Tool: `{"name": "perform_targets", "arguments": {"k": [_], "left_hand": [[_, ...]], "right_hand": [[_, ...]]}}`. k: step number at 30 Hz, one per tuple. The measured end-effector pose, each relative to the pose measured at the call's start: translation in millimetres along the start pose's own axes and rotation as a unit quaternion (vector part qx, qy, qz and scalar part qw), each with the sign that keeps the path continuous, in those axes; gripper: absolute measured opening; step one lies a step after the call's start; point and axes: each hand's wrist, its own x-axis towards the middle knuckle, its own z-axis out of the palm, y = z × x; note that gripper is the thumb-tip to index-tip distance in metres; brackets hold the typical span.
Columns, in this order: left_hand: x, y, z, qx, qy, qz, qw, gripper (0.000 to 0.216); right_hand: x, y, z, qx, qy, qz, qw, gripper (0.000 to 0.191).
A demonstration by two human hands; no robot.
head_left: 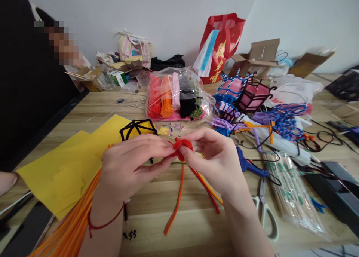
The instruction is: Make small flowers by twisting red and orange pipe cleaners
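Between my two hands, above the middle of the table, is a red pipe cleaner (183,144) bent into a small round coil. My left hand (137,159) pinches its left side with thumb and fingertips. From the right, my right hand (214,156) grips the coil with the thumb pressed on its front. Below my hands, an orange pipe cleaner (176,201) and a red straight one (207,191) lie on the wood. Behind my left hand stands a black pipe-cleaner frame (138,128). A bundle of orange pipe cleaners (75,216) runs beneath my left forearm.
Yellow sheets (67,167) lie at left. A clear bag of coloured pipe cleaners (175,94) sits at the back. On the right are a blue glue gun (251,165), scissors (265,212), bagged wooden sticks (293,193) and pink lanterns (254,94). Another person's arm (7,182) shows at far left.
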Motion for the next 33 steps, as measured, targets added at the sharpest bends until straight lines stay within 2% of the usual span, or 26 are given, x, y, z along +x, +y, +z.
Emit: {"name": "perform_targets", "arguments": {"k": [11,15,21,26,33], "left_hand": [[0.4,-2.4,4.6,0.009,0.026,-0.001,1.0,0.017],[2.3,-3.6,-0.1,0.032,-0.02,0.016,0.999,0.012],[4.2,0.1,-0.2,0.051,-0.016,0.026,0.998,0.025],[4.7,2.4,2.9,0.091,-0.033,0.041,0.994,0.023],[5.6,0.6,3.7,0.059,-0.004,0.036,0.998,0.024]], "right_hand": [[1.5,2.6,1.7,0.031,0.005,0.005,0.999,0.01],[3.1,3.9,1.0,0.037,0.011,0.014,0.999,0.012],[1.0,1.6,-1.5,-0.011,0.008,0.04,0.999,0.011],[-0.9,-0.9,-1.5,-0.059,0.024,0.029,0.998,0.01],[-2.6,-4.2,0.4,-0.055,0.014,0.04,0.998,0.008]]}}
